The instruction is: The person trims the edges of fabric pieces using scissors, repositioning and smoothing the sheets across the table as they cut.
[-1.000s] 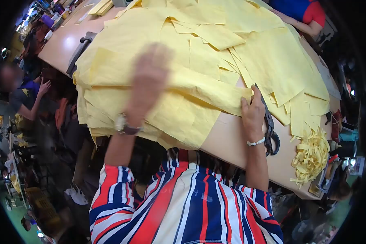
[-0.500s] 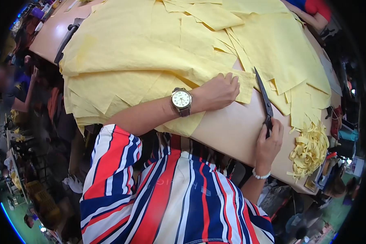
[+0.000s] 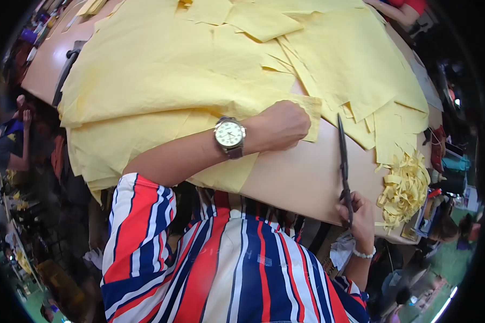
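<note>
My left hand (image 3: pixel 283 127), with a watch (image 3: pixel 229 133) on its wrist, is closed on a layer of yellow fabric (image 3: pixel 161 110) near its right end. A short flap of the cloth shows past my knuckles, and my fingertips are hidden. My right hand (image 3: pixel 362 216), wearing a beaded bracelet (image 3: pixel 365 253), grips dark scissors (image 3: pixel 344 161) by the handles at the near table edge. Their blades look closed and point away from me, with the tip close to the cut fabric on the right.
Overlapping yellow cloth pieces (image 3: pixel 355 59) cover much of the tan table (image 3: pixel 296 167). A heap of thin yellow strips (image 3: pixel 404 188) lies at the right edge. Beyond the far right side, another person's arm (image 3: pixel 399 13) rests by the cloth.
My right hand has drawn back toward my body with the scissors, which now point more straight ahead. My left hand keeps its hold on the fabric. The view has shifted slightly.
</note>
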`<move>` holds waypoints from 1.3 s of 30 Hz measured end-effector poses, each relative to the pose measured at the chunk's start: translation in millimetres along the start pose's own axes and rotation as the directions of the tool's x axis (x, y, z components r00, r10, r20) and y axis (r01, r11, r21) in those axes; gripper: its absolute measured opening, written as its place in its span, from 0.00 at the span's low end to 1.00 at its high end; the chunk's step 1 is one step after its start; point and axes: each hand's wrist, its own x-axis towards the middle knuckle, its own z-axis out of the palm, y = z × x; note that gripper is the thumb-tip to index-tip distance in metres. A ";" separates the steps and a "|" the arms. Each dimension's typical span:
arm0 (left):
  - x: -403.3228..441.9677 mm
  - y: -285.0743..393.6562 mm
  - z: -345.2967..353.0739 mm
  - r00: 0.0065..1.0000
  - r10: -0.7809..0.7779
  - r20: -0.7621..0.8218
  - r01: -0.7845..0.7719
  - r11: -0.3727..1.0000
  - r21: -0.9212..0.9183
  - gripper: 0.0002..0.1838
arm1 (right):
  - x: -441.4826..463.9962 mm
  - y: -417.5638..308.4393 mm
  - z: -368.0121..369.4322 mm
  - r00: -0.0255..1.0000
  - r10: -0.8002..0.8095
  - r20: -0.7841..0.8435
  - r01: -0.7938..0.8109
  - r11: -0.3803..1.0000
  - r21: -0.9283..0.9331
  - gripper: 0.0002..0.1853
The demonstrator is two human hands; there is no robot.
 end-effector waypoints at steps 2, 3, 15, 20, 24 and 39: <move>-1.0 0.8 -6.4 0.999 -0.015 0.046 0.018 0.996 -0.085 0.08 | -16.3 -0.3 9.8 0.997 0.059 0.053 -0.068 0.983 0.173 0.11; -1.5 0.0 -4.3 1.000 -0.006 -0.009 0.005 0.995 -0.095 0.08 | -24.4 -2.6 18.5 0.993 0.086 0.083 -0.105 0.960 0.260 0.10; -8.2 19.2 21.4 0.960 -0.057 -0.273 0.005 0.982 -0.187 0.13 | -65.3 18.1 67.1 0.995 0.025 0.099 -0.065 0.903 0.425 0.18; -9.6 29.1 28.5 0.919 0.044 -0.393 -0.061 0.998 -0.032 0.16 | -56.3 9.1 83.8 0.996 -0.004 0.085 -0.034 0.897 0.441 0.17; -10.4 30.2 28.2 0.922 0.011 -0.386 -0.065 0.990 -0.126 0.14 | -48.9 2.4 96.0 0.997 -0.020 0.074 -0.015 0.894 0.448 0.15; -15.7 30.1 30.4 0.894 0.082 -0.440 -0.147 0.982 -0.116 0.05 | -48.4 1.2 113.5 0.996 -0.072 0.057 0.034 0.868 0.495 0.16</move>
